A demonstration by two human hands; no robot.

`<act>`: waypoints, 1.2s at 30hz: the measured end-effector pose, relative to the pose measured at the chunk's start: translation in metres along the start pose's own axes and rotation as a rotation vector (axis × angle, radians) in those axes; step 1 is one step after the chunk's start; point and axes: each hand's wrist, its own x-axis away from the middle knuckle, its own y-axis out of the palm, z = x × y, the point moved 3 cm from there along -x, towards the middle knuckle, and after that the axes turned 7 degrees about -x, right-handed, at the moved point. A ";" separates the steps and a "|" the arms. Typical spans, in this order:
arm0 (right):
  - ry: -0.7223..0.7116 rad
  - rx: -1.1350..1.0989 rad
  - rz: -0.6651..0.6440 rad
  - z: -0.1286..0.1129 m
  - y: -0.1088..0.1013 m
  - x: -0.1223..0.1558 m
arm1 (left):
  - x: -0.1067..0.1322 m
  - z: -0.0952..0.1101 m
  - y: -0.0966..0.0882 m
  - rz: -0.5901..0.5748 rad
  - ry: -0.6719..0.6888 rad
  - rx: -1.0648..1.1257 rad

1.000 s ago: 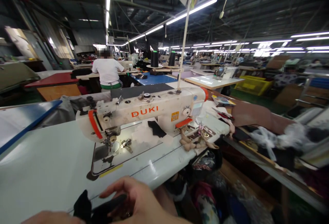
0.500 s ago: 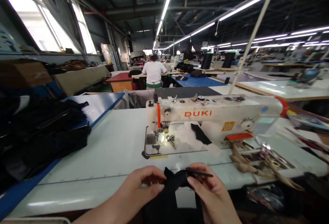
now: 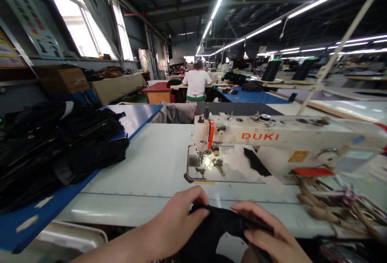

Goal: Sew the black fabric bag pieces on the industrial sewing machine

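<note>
My left hand (image 3: 180, 223) pinches the upper left edge of a black fabric piece (image 3: 207, 232) between thumb and fingers. On the other side, my right hand (image 3: 276, 237) grips the same fabric near its upper right edge. A thin dark stick-like thing (image 3: 259, 223) lies between the right thumb and fingers; its kind is unclear. A pale grey-white patch (image 3: 231, 248) shows on the fabric's face. Both hands are at the front edge of the sewing table (image 3: 151, 174), before a white sewing machine (image 3: 229, 132) marked DUKI. The fabric's lower part runs out of view.
Dark garments (image 3: 90, 150) are heaped on a blue-edged table to the left. White scraps and a black strip (image 3: 256, 161) lie under the machine arm. Brown cloth (image 3: 314, 204) hangs around the right end. Ahead, a person in a white shirt (image 3: 198, 82) sits facing away.
The view has turned left, so the machine and table appear farther right. The fabric has tilted, with its pale patch now slanted. Both hands keep their hold on it.
</note>
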 end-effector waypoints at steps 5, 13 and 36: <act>0.104 0.104 -0.111 -0.013 0.001 -0.004 | 0.001 0.002 0.003 -0.105 -0.013 0.155; 0.064 0.376 -0.289 -0.027 0.020 -0.016 | -0.001 -0.008 0.012 -0.207 -0.069 0.344; -0.409 0.759 -0.058 -0.024 0.027 -0.001 | 0.002 -0.054 0.033 0.001 -0.199 0.734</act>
